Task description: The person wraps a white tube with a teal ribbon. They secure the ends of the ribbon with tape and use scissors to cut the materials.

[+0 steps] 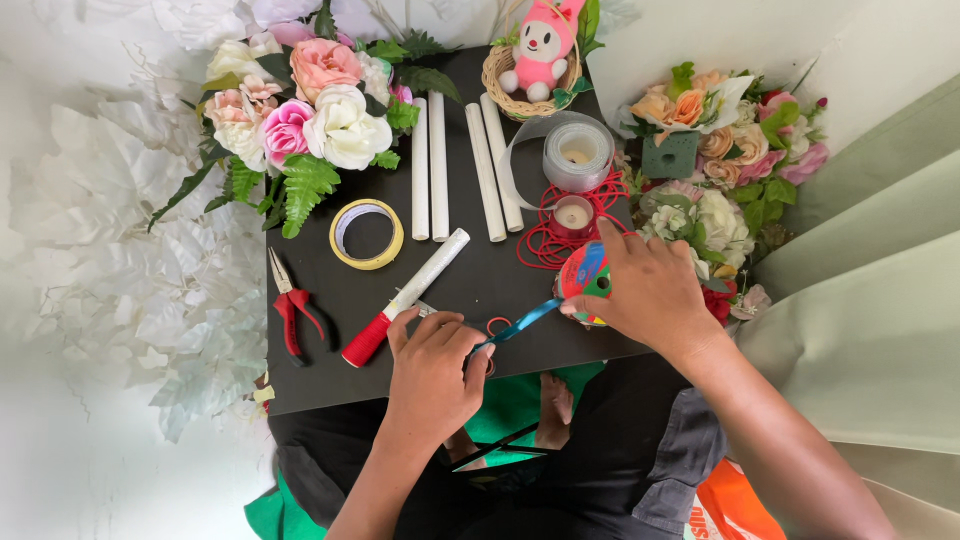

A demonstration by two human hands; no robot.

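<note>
While the left hand [432, 372] works red-handled scissors [492, 338] at the near edge of the bench [330, 370], the right hand [648, 290] holds a ribbon spool [585, 275] just above the black top. A blue ribbon [520, 322] runs taut between them, from spool down to scissors. Left fingers are curled shut through the scissor loops; right fingers are wrapped closed around the spool. The blades are hidden by the hand, so we cannot tell how far open they stand.

Risks, as we judge them:
- Ribbon slackens or twists at the blades — a ragged or slanted cut.
- Spool slips in the right grip and unreels, dropping off the bench edge, which lies just beside it.
- The right wrist hangs near the red cord [545, 240] and the small candle [573, 214] inside it — a snag there could drag both.
- The knife [405, 297] lies just beside the left hand; an elbow shift could knock it towards the pliers [293, 305].
</note>
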